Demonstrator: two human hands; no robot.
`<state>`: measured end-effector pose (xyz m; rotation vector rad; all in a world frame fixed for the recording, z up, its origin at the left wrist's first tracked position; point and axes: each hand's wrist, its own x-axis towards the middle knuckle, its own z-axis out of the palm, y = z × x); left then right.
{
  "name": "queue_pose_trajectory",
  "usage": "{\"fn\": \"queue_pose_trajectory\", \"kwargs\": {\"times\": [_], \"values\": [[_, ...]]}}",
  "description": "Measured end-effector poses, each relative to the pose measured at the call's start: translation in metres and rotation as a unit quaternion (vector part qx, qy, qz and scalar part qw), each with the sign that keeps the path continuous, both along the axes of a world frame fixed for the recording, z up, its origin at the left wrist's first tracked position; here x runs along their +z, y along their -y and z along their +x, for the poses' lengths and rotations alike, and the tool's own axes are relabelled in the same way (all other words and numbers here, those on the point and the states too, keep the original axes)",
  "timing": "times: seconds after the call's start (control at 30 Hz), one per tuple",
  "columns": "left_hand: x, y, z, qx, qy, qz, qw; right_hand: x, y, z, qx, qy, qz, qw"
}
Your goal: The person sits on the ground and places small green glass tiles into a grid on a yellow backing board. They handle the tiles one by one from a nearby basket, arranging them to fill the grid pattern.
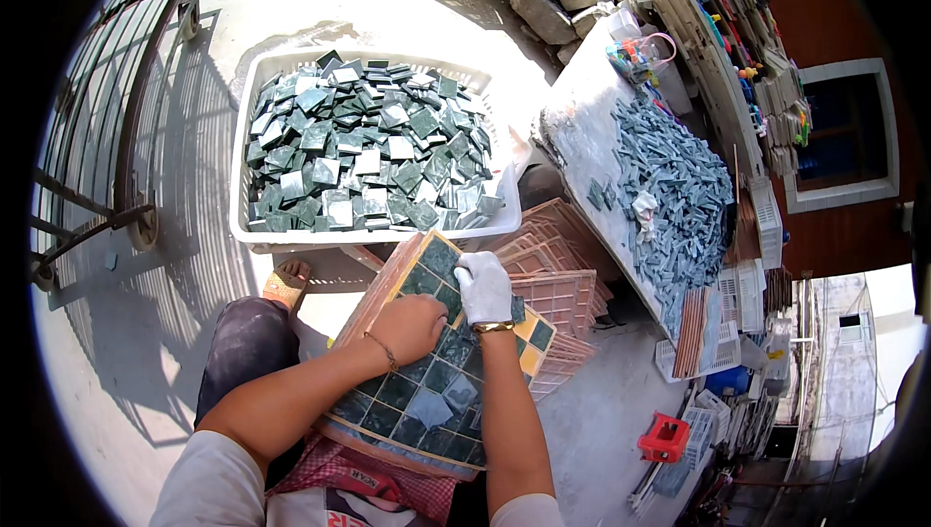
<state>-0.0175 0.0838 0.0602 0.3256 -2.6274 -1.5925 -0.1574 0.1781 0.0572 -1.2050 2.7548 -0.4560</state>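
Observation:
A gridded tile tray (396, 389) lies across my lap, most of its squares filled with dark green stone tiles. Yellow squares show bare at its right corner and along the upper edge. My left hand (409, 329), ungloved, is closed over the middle of the tray, and its fingertips are hidden. Just above and right of it, my right hand (484, 287) in a white glove rests with curled fingers on the upper part. What either hand pinches cannot be seen. Loose tiles, one a grey-green tile (430, 409), lie on top of the set ones near me.
A white plastic crate (238, 168) heaped with green tiles stands ahead. Empty gridded trays (558, 289) are stacked to the right. Beyond them, narrow stone strips (674, 188) cover a slab table (582, 139). A metal rack on wheels (126, 139) stands left; a red crate (664, 438) sits lower right.

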Motion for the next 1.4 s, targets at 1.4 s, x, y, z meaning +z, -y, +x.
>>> {"fn": "queue_pose_trajectory", "kwargs": {"times": [1.4], "values": [[0.006, 0.013, 0.003, 0.018, -0.024, -0.061, 0.998, 0.010, -0.064, -0.007, -0.047, 0.056, 0.000, 0.997]]}}
